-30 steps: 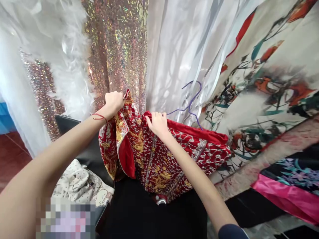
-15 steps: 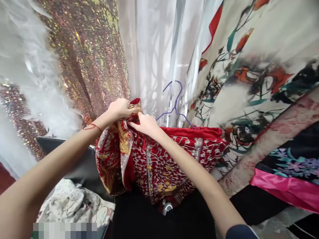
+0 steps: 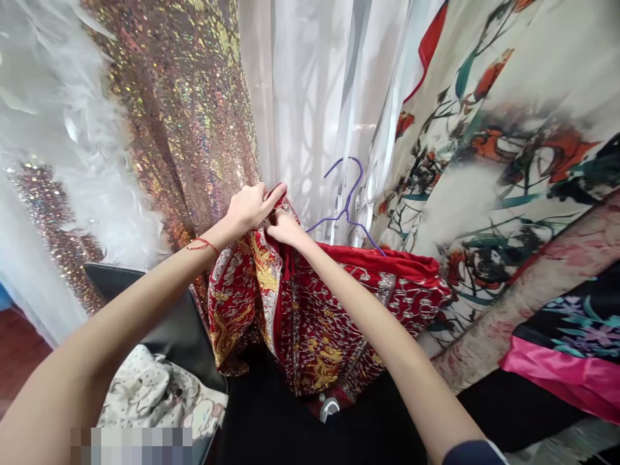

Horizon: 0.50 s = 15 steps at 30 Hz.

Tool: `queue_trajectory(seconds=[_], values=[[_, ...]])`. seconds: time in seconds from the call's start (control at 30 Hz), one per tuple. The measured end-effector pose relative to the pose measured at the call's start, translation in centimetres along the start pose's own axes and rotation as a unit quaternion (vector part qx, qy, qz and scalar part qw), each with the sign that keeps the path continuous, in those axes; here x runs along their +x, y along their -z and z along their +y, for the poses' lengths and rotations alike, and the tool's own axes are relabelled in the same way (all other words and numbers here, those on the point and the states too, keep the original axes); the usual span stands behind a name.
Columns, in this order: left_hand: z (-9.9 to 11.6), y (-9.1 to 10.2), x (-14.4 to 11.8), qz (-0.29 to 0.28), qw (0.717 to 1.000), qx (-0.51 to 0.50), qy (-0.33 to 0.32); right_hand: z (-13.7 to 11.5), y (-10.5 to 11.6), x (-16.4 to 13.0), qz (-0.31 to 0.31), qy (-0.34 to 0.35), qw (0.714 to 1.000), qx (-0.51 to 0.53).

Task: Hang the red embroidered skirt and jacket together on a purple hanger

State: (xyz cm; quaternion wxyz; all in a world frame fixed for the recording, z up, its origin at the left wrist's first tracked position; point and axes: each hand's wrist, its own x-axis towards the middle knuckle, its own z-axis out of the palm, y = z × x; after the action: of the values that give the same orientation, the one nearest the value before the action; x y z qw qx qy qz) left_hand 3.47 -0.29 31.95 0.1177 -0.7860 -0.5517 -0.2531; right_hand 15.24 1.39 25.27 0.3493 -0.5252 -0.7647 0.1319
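A red embroidered skirt [image 3: 324,323] with silver and gold patterns and a plain red waistband hangs in front of me. My left hand [image 3: 249,206] is closed on its bunched upper left edge, thumb pointing right. Just beside it, my right hand [image 3: 285,229] is closed on the same gathered cloth, its fingertips partly hidden in the folds. A purple hanger [image 3: 347,206] stands up behind the waistband, its hook uppermost and its lower part out of sight behind the skirt. A red string bracelet [image 3: 201,244] circles my left wrist.
Sequined fabric [image 3: 188,110] and white feathers [image 3: 87,135] hang at left, a white curtain [image 3: 305,84] behind. Floral cloth [image 3: 484,168] hangs at right. A black chair [image 3: 179,336] holds spotted cloth [image 3: 145,387]. Pink satin [image 3: 557,368] lies far right.
Both hands have shifted slightly right with the gathered cloth. The skirt's left panel has swung with them, and its folds are rearranged. The whole view has moved a little.
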Motion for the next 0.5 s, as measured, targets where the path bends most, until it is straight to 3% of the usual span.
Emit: queue_trajectory(seconds=[0.1,0.27,0.5], values=[[-0.7,-0.2,0.2,-0.007,0.999,0.046,0.015,-0.5,0.6,1.2,0.003,-0.056,0.994,-0.099],[-2.6,0.0,0.2,-0.037,0.987,0.151,0.027,-1.5,1.8,3.1,0.014,-0.118,0.977,-0.178],[-4.2,1.4,-0.2,-0.030,0.976,0.212,0.050,-2.9,0.6,4.4,-0.133,-0.122,0.972,-0.153]])
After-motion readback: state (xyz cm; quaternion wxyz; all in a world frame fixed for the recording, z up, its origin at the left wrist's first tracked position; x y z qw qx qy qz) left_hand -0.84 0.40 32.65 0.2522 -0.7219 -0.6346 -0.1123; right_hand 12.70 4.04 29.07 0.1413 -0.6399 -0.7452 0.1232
